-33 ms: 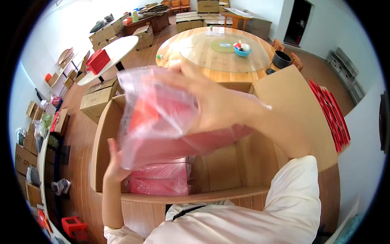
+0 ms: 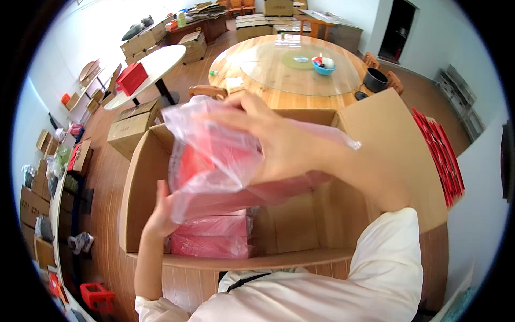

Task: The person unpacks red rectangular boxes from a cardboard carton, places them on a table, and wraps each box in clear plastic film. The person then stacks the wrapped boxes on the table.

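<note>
Above the open cardboard box (image 2: 308, 258), a red box in a clear plastic bag (image 2: 214, 166) is held up at a tilt. My right hand (image 2: 273, 134) reaches across its top, fingers curled over the bagged box and slightly blurred. At the lower left corner, my left hand (image 2: 161, 214) grips it with the thumb raised; its other fingers are hidden behind the plastic. Underneath, in the left part of the cardboard box, lie red plastic-wrapped packages (image 2: 212, 236).
A raised cardboard flap (image 2: 394, 155) slants out at right, beside a stack of red flat items (image 2: 437, 153). Beyond the box stands a round wooden table (image 2: 230, 59) bearing a blue bowl (image 2: 324, 68) and a black pot (image 2: 375, 79). A closed carton (image 2: 131, 129) sits at left.
The bagged red box and my left hand have shifted slightly to the right. My right hand stays over the top of the bag.
</note>
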Demonstrator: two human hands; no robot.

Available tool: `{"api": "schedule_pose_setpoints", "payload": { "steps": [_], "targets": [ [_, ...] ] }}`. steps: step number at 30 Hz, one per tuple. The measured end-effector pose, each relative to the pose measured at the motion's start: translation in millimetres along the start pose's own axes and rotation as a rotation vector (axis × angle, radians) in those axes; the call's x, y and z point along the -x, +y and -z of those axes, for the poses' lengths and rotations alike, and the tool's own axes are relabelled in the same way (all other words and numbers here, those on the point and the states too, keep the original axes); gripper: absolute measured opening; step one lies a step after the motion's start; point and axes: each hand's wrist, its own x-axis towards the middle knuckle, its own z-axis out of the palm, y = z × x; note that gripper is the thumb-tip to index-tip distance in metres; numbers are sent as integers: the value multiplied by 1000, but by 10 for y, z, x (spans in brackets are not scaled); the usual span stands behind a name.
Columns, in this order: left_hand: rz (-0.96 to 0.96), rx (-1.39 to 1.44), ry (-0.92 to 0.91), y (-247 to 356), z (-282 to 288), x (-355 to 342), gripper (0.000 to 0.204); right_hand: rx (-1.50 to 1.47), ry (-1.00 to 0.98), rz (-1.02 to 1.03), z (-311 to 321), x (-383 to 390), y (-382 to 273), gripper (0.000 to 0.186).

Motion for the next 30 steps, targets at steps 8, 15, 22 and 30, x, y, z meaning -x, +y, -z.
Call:
{"api": "schedule_pose_setpoints", "payload": {
  "steps": [8, 15, 22, 30],
  "targets": [
    [308, 64, 165, -1116, 275, -1035, 58, 14, -102, -82, -789, 527, 739, 80],
    [350, 231, 92, -2033, 225, -1795, 53, 84, -205, -105, -1274, 860, 1113, 85],
    [340, 356, 9, -2279, -222, -2450, 49, 188, -421, -272, -1224, 964, 1303, 91],
    [312, 435, 20, -2445, -266, -2578, 44, 237, -395, -428, -1430, 1051, 1483, 80]
  ]
}}
